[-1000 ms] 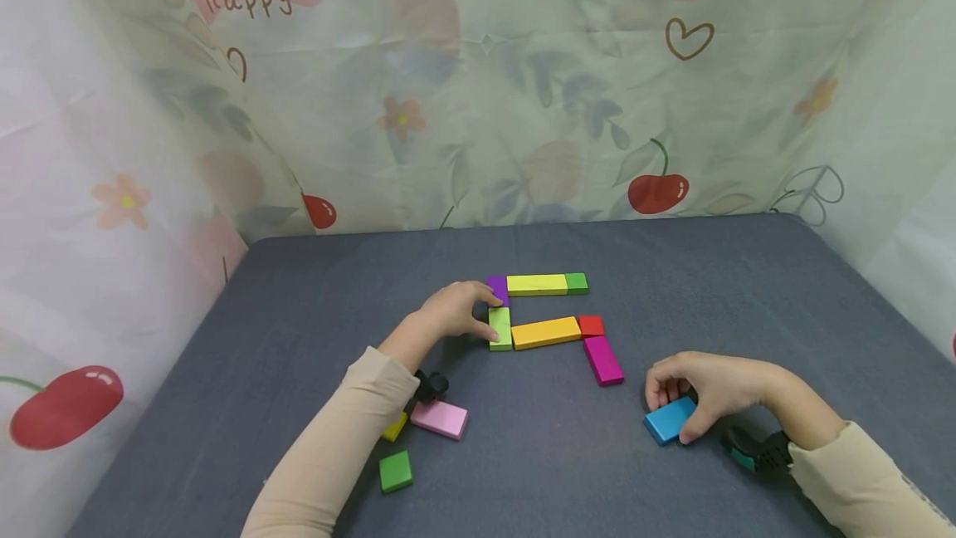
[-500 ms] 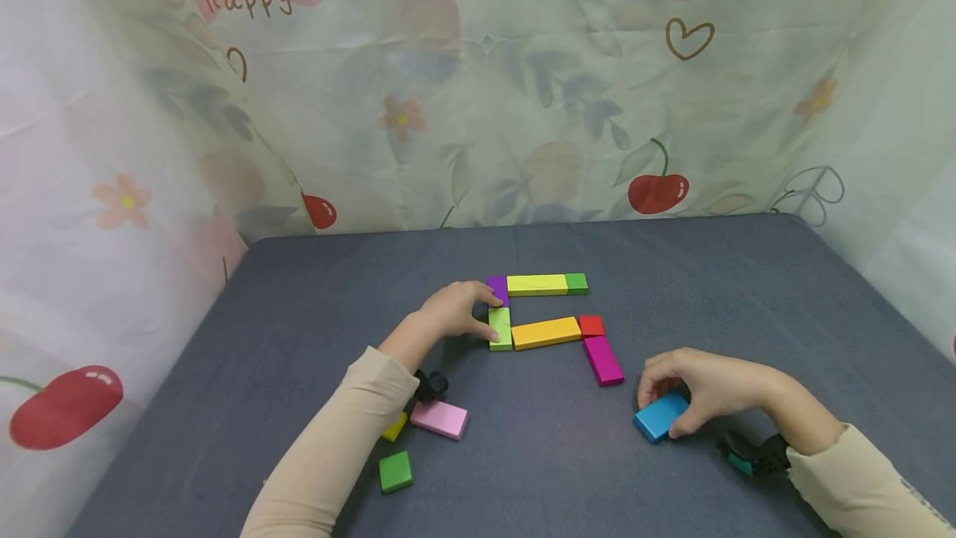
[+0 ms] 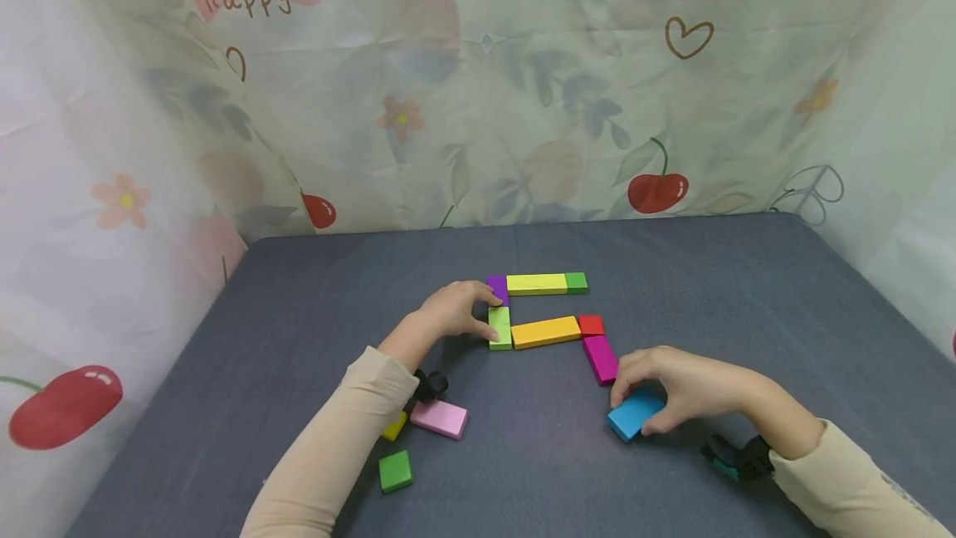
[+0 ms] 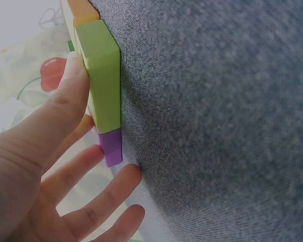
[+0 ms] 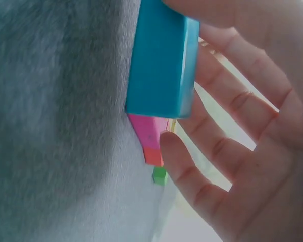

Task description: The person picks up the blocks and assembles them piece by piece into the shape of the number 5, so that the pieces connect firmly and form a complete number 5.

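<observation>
Left hand (image 3: 448, 314): fingers relaxed, thumb pressing lime block (image 3: 500, 328) | Right hand (image 3: 675, 388): pinching blue block (image 3: 631, 415) on counter (image 3: 523, 455), just beside magenta block (image 3: 600, 358) | Purple block (image 3: 497, 289) abuts lime block

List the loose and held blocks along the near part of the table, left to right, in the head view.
Yellow block → green block → pink block → blue block, gripped by the right hand.
</observation>
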The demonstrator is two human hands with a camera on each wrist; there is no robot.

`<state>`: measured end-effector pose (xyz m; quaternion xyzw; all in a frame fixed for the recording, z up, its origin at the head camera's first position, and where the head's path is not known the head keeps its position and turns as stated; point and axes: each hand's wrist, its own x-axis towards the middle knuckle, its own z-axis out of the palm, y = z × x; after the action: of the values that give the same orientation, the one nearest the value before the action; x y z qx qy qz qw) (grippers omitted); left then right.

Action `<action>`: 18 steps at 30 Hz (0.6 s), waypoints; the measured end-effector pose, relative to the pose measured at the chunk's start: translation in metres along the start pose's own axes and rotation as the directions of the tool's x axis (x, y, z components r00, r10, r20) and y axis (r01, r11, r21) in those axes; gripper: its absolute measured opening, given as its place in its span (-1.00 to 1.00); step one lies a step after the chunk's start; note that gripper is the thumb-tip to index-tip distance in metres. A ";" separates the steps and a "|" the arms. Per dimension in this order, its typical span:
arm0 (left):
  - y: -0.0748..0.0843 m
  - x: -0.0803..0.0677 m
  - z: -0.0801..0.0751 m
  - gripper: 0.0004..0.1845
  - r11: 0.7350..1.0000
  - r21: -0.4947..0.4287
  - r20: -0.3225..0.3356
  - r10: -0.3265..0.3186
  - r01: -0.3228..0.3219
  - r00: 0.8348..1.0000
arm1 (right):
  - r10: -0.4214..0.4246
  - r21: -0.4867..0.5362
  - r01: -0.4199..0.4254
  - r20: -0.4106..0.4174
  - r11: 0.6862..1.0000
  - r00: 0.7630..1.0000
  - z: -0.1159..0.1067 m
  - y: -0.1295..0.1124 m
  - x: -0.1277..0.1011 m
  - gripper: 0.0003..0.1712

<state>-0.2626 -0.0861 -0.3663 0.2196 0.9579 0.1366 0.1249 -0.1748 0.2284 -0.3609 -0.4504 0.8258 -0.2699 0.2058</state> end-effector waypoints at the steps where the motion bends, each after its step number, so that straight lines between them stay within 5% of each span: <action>1: 0.000 0.000 0.000 -0.40 1.000 0.000 0.000 0.001 -0.001 1.000 | -0.001 -0.010 0.001 -0.002 1.000 1.000 0.000 -0.001 0.002 -0.68; 18: 0.002 -0.002 -0.001 -0.40 1.000 -0.006 0.002 0.002 -0.002 1.000 | 0.032 -0.111 -0.031 0.010 0.993 0.999 0.008 -0.010 0.022 -0.71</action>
<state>-0.2610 -0.0857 -0.3644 0.2204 0.9571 0.1395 0.1264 -0.1746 0.2033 -0.3624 -0.4495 0.8453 -0.2178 0.1898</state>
